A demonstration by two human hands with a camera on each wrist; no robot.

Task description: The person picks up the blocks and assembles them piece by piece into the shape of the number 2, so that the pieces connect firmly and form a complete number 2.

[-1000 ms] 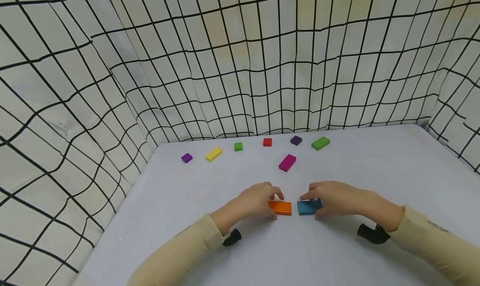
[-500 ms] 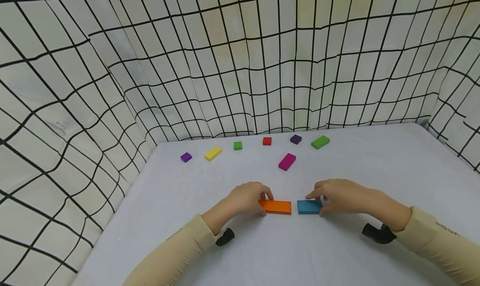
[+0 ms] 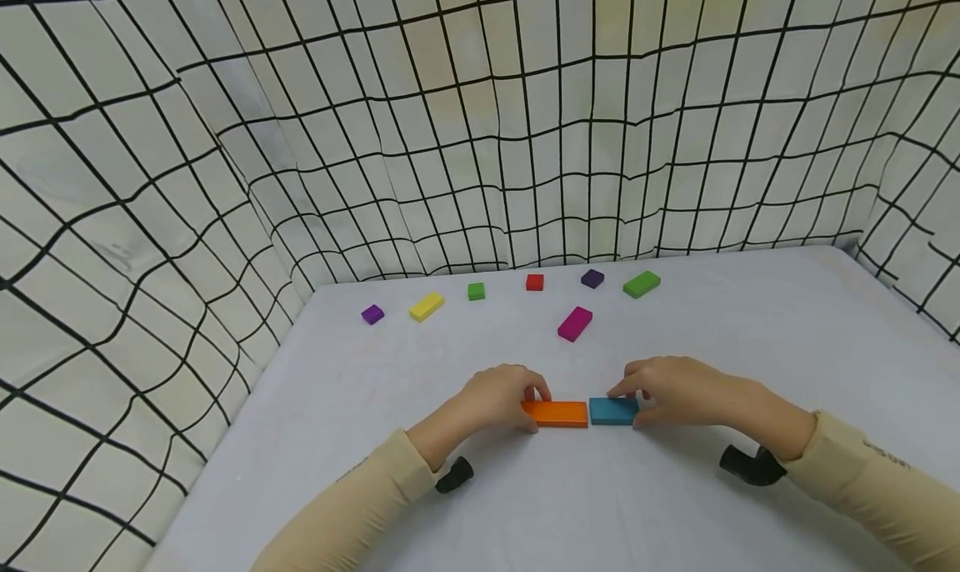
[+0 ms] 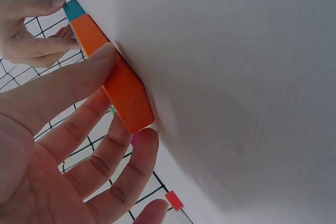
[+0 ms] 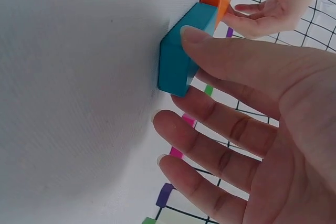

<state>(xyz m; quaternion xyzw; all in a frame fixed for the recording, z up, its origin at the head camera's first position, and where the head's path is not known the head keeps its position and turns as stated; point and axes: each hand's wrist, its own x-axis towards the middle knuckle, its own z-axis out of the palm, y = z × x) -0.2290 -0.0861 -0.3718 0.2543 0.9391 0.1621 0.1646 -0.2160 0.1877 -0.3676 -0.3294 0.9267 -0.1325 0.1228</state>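
An orange block (image 3: 558,413) and a shorter teal block (image 3: 612,411) lie end to end on the white table, only a sliver apart in the head view. My left hand (image 3: 501,397) pinches the orange block near its left end, with the thumb on the near side and fingers on the far side. At the teal block's right end, my right hand (image 3: 675,391) pinches it the same way. The left wrist view has the thumb pressed on the long face of the orange block (image 4: 126,95). In the right wrist view, the thumb lies against the teal block (image 5: 181,56).
Beyond the hands lies a magenta block (image 3: 575,323). A loose row behind it includes a purple block (image 3: 372,314), yellow block (image 3: 427,306), small green block (image 3: 476,291), red block (image 3: 535,282), dark purple block (image 3: 592,278) and longer green block (image 3: 641,284). Black netting (image 3: 555,151) hangs behind.
My left hand slid left along the orange block to its outer end, then shifted slightly right with it. The teal block has moved left in my right hand, narrowing the gap between the blocks.
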